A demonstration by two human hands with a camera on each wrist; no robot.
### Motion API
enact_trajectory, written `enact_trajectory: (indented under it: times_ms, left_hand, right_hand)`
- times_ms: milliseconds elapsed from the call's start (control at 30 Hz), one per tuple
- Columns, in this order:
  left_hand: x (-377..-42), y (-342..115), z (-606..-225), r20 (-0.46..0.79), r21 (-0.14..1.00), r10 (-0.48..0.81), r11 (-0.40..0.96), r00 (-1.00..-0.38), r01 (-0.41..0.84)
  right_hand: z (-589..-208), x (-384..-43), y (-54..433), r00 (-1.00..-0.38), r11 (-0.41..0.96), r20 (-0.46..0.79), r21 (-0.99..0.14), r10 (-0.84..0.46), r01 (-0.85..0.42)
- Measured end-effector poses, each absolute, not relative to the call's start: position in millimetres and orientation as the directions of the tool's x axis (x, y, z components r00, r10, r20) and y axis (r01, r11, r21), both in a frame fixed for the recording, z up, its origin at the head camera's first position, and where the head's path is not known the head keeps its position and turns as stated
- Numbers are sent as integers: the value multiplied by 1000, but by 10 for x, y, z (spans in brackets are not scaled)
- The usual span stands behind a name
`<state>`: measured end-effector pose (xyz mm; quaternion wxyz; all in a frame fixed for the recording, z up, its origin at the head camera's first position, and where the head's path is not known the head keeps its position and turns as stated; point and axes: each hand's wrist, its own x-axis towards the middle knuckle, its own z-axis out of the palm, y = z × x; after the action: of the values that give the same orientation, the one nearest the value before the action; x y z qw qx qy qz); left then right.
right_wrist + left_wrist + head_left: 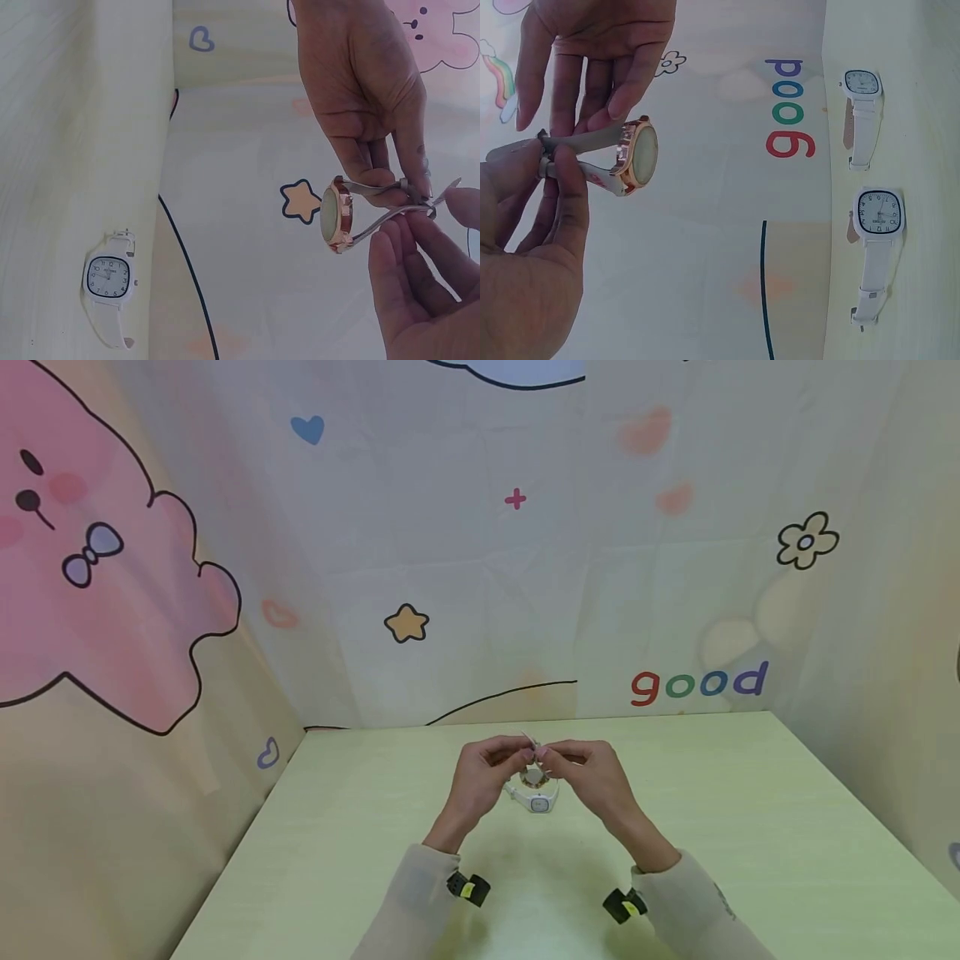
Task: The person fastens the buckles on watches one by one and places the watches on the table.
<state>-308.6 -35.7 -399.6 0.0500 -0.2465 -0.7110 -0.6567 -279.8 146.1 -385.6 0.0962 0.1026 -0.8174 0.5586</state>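
Both hands hold a watch with a rose-gold case (624, 161) and pale strap (384, 217) in the air above the table. My left hand (478, 781) pinches the strap near its buckle (544, 161). My right hand (596, 781) meets it there, its fingertips on the strap close to the buckle. The two strap ends come together in a loop, and one pointed tip sticks out past the fingers. The round case hangs at the far end of the loop. Fingers partly hide the buckle.
Two white watches with squarish cases, a larger-looking one (880, 213) and another (862, 84), lie on the pale green table (360, 827) in the left wrist view. A printed cloth (465, 577) stands behind the table and along its sides.
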Motion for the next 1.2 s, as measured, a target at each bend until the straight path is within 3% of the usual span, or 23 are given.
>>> enact_trajectory:
  times_ms: [300, 700, 1200]
  left_hand:
    - [-3063, -365, -4000, 376, 913, 344, 19, -861, 406]
    - [-3071, -322, -4038, 367, 910, 309, 74, -877, 407]
    - [-3059, -291, -4050, 279, 937, 289, 127, -916, 326]
  right_hand:
    - [-3891, -2812, 1457, -935, 382, 354, -862, -20, -334]
    - [-3938, -2834, 1428, -789, 448, 614, -700, -20, -556]
    - [-3945, -2826, 1403, -830, 324, 557, -788, 15, -523]
